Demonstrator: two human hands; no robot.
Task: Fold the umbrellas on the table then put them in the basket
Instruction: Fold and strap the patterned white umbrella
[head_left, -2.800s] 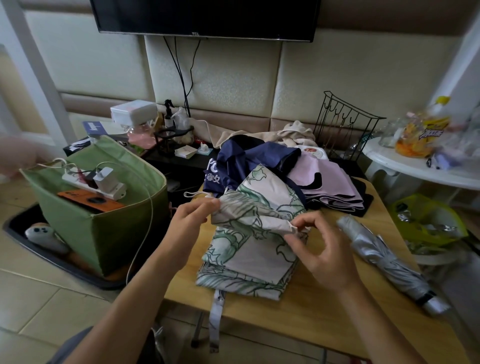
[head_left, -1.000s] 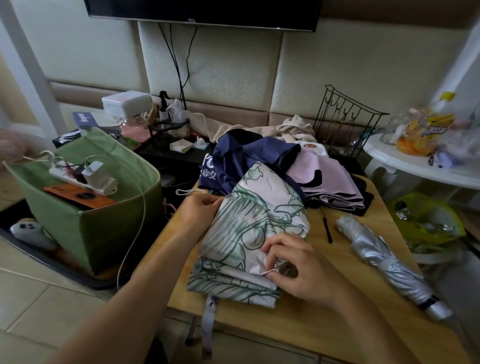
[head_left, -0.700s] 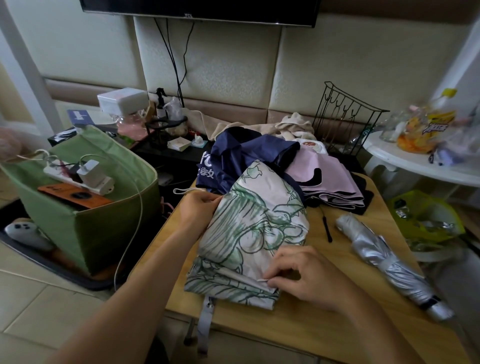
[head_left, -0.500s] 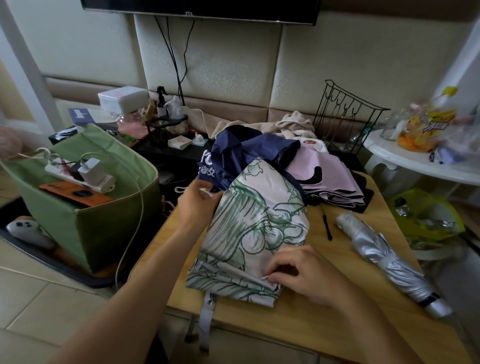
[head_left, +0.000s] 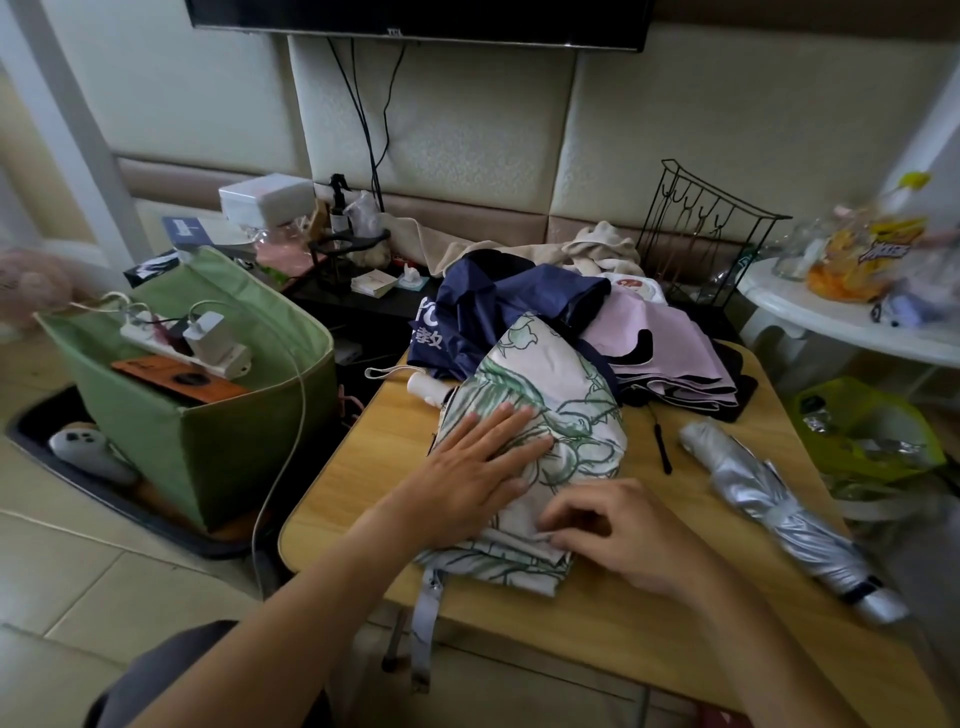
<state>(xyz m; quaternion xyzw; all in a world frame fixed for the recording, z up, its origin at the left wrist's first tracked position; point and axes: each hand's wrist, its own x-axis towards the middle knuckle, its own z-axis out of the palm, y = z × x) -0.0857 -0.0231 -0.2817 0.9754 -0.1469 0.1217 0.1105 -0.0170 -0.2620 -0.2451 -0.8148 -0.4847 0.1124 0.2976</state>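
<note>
your left hand (head_left: 475, 467) lies flat, fingers straight, pressing the green-leaf print umbrella (head_left: 545, 415) on the wooden table (head_left: 363, 467). your right hand (head_left: 618, 530) pinches its near edge. the green fabric basket (head_left: 208, 441) sits at nine o'clock, a rolled silver umbrella (head_left: 779, 514) at three.

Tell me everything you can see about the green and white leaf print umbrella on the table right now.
The leaf print umbrella is collapsed, its cream fabric with green leaf outlines gathered in flat, loose folds, not yet rolled tight. It lies on the wooden table, its far end overlapping the navy umbrella. A white handle with a wrist loop sticks out on the left, and a grey strap hangs over the near edge. The left hand presses flat on it; the right hand pinches a near fold with curled fingers.
</note>
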